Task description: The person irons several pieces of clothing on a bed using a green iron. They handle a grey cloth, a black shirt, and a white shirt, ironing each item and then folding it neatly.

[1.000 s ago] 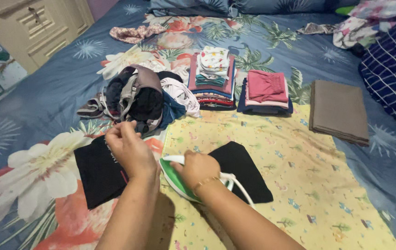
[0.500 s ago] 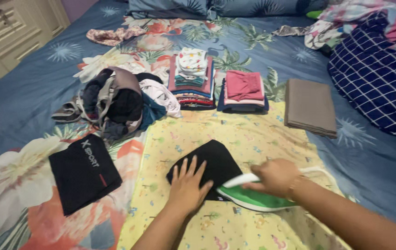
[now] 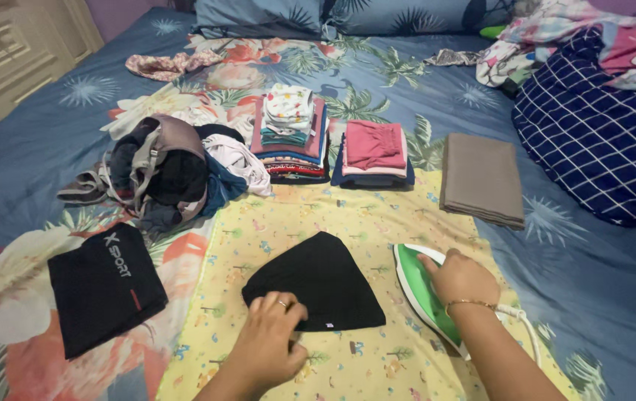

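A small black folded garment (image 3: pixel 316 281) lies on a yellow patterned mat (image 3: pixel 377 215) spread over the bed. My left hand (image 3: pixel 270 343) rests on the garment's near edge, fingers curled and pinching the cloth. My right hand (image 3: pixel 461 278) grips the handle of a green and white iron (image 3: pixel 418 289), which stands on the mat to the right of the garment, apart from it. The iron's white cord (image 3: pixel 520 318) trails off beside my right wrist.
A folded black garment with white lettering (image 3: pixel 102 286) lies to the left on the floral bedsheet. Behind are a heap of unfolded clothes (image 3: pixel 173 167), two stacks of folded clothes (image 3: pixel 292 130) (image 3: pixel 374 152), a folded brown cloth (image 3: pixel 481 178) and a navy checked blanket (image 3: pixel 600 126).
My right hand has carried the iron off the black garment to the right side of the mat. My left hand slid back from flat on the garment to its near edge.
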